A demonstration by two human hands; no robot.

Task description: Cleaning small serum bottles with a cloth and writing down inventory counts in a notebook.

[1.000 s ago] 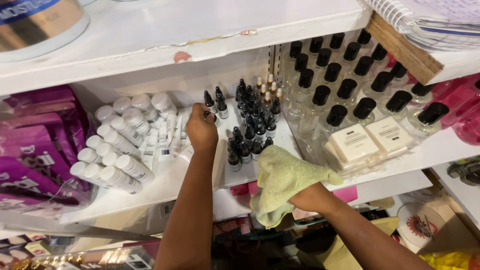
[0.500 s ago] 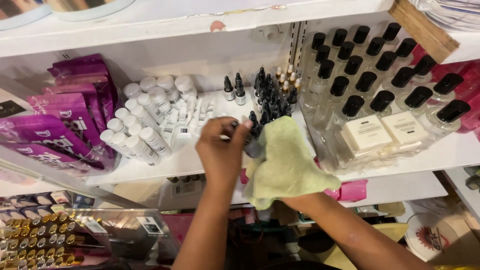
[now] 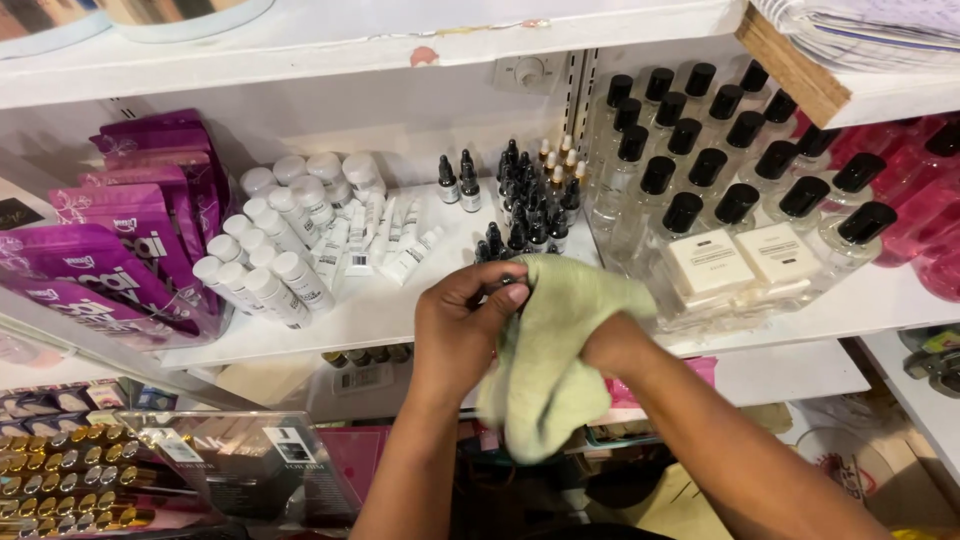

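Just below the front edge of the white shelf point(image 3: 380, 310), at the centre of your view, your two hands meet over a pale green cloth point(image 3: 545, 370). Your left hand point(image 3: 455, 335) has its fingers point(image 3: 490, 295) clenched around a small dark dropper bottle point(image 3: 497, 281), of which only a sliver shows between fingers and cloth. Your right hand point(image 3: 612, 345) is buried in the cloth, gripping it and pressing it against the bottle from 3 o'clock; its fingers are hidden, so how tightly they close cannot be told.

Up at 12 o'clock stands the cluster of matching dark dropper bottles point(image 3: 525, 205). At 10 o'clock lie the white capped bottles point(image 3: 265, 250) with white tubes point(image 3: 385, 240) beside them, and at 9 o'clock the purple packets point(image 3: 130, 240). At 2 o'clock stand rows of clear bottles with black caps point(image 3: 715, 150), with two cream boxes point(image 3: 740, 260) in front.

By the look of it, you are mid-wipe on this single bottle. A clean finish would call for turning it inside the cloth with a firm left-hand pinch.
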